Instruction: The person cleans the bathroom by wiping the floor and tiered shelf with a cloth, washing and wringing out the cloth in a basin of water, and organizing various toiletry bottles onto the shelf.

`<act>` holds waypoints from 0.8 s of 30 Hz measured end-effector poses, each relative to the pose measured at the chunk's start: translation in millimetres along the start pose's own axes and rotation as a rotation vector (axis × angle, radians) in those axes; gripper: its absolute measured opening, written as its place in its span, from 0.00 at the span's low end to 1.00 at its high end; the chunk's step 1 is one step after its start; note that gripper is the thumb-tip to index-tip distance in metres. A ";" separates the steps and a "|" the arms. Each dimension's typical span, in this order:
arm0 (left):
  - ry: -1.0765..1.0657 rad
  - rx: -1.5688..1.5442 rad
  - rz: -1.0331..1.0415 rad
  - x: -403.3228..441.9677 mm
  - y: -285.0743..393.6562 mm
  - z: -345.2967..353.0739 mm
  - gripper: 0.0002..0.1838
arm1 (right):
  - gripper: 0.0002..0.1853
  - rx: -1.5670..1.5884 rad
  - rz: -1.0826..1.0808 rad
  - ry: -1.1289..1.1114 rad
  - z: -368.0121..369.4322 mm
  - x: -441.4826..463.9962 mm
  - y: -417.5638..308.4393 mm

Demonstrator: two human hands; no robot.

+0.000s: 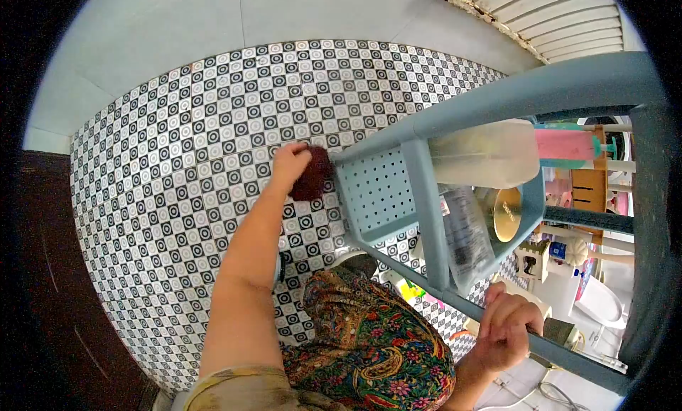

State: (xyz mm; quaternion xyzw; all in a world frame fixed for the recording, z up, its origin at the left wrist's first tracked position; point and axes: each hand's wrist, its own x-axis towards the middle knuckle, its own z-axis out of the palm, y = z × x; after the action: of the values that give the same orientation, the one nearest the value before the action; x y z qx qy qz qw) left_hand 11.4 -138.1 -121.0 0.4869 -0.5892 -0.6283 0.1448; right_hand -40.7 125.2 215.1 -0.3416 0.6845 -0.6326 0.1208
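Note:
My left hand (290,164) is closed on a dark maroon cloth (312,176), beside the end of a blue-grey plastic shelf rack (420,191). The cloth appears against the rack's perforated end tier (373,192); whether they touch I cannot tell. Around a side bar of the rack, at lower right, are the curled fingers of my right hand (508,327). The rack looks tilted in view. One of its tiers holds a translucent whitish container (486,154), a clear plastic packet (465,237) and a round gold-lidded tub (506,215).
Black-and-white patterned tiles (192,198) cover the floor. A dark brown door or panel (53,269) stands at left, and a slatted whitish panel (547,17) at upper right. A pink bottle (565,144) sits farther along the rack. Cables (550,390) hang at lower right.

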 end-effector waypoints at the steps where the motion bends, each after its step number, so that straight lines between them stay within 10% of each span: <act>1: 0.083 -0.085 0.030 6.3 9.5 -1.4 0.19 | 0.11 0.018 0.009 0.029 3.0 -0.1 -0.8; 5: -0.102 -0.087 0.350 39.0 24.5 11.6 0.20 | 0.12 0.055 0.028 0.112 8.5 4.3 -3.4; 7: -0.301 -0.042 0.348 38.4 37.4 25.5 0.24 | 0.12 1.320 -0.055 1.117 2.7 5.9 -6.0; 9: -0.498 0.315 0.395 54.5 10.1 53.6 0.25 | 0.12 1.952 -0.113 1.612 0.7 6.6 -4.7; 15: -0.691 0.868 0.246 69.6 12.4 61.5 0.24 | 0.12 -0.080 -0.015 -0.099 -3.2 2.4 -0.2; 20: -0.017 0.389 0.389 10.9 -36.0 60.3 0.21 | 0.11 0.056 -0.022 0.004 -0.1 2.3 -1.1; 24: -0.007 0.191 0.266 -35.0 -40.5 55.8 0.23 | 0.11 0.062 -0.035 0.042 5.9 3.9 0.2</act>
State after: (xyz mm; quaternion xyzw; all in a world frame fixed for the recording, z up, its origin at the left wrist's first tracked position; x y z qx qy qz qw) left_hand 0.5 -67.5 -150.7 0.4139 -0.7061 -0.5464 0.1775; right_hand -40.1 118.1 214.9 -0.3363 0.6607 -0.6627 0.1060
